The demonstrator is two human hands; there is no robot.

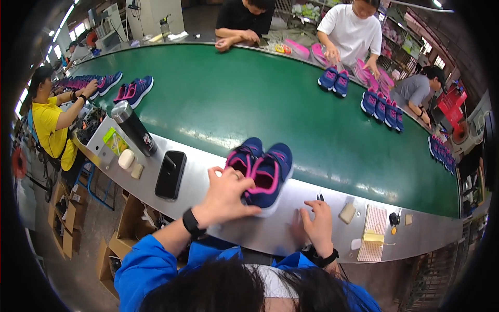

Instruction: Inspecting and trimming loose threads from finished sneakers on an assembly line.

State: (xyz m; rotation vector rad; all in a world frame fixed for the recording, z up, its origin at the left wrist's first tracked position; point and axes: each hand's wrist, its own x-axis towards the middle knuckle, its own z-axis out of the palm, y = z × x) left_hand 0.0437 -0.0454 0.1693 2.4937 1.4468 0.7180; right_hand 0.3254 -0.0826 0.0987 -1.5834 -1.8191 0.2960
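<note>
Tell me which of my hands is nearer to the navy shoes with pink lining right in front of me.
Left. Your left hand is at the heel end of those shoes; your right hand is apart from them, to their right and closer to your body.

The shoes [276, 165] are navy blue with pink and white accents, the belt [218, 99] deep green, the tabletop [199, 179] silver-grey, the phone [170, 174] plain black, the sleeve [148, 265] bright blue, and the paper [375, 218] red-and-white patterned.
</note>
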